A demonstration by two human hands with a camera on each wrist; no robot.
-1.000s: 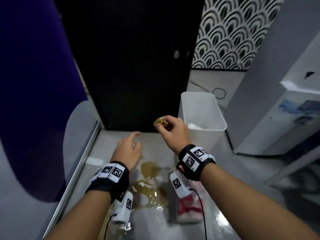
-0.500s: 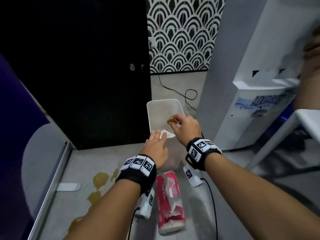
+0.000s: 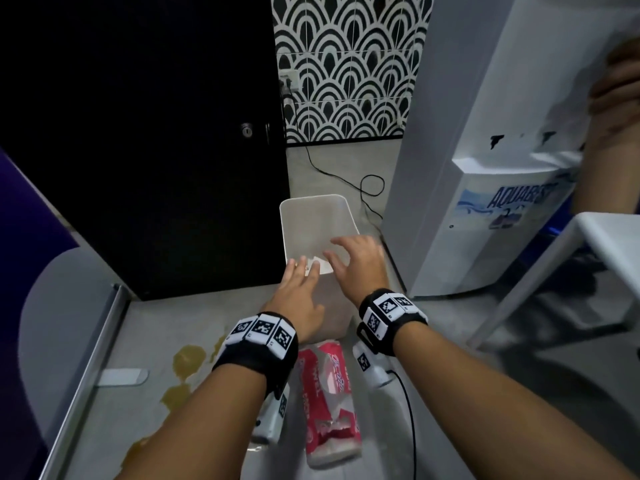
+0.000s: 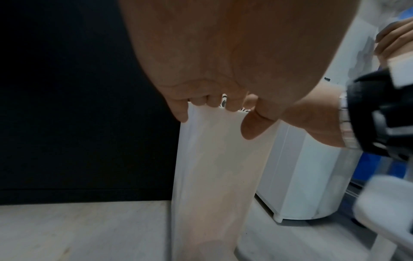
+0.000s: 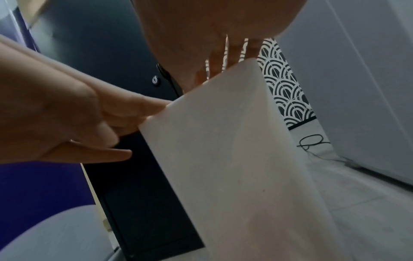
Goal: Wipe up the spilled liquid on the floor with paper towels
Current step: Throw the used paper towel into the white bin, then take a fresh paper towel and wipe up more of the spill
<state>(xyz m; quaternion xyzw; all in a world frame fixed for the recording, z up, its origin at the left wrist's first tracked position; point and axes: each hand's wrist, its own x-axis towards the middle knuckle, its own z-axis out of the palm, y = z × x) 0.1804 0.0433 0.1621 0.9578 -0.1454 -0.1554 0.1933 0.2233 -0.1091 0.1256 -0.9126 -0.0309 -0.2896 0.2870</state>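
Two hands hover over a white bin (image 3: 313,220). Left hand (image 3: 299,294) has fingers spread & relaxed, tips at the bin's near rim, holding nothing. Right hand (image 3: 360,263) is splayed wide above the bin opening, also empty. Paper towel pack (image 3: 327,382) (red & white wrapper, looks torn open) lies on the floor below & between the two wrists, just behind the bin. Its long axis runs roughly fwd-back, one end toward the bin, the other toward the person. Spilled liquid (image 3: 188,358), yellowish-brown puddles, sits on the floor left of the left forearm, trailing back toward the person; part is hidden under the arm.

Risks, as I judge them: puddles remain, so a knee or foot shifting left could smear or slip in them. Reaching back for the pack w/o looking could drag a wrist cable (image 3: 410,410) through the wet patch, or knock the bin over
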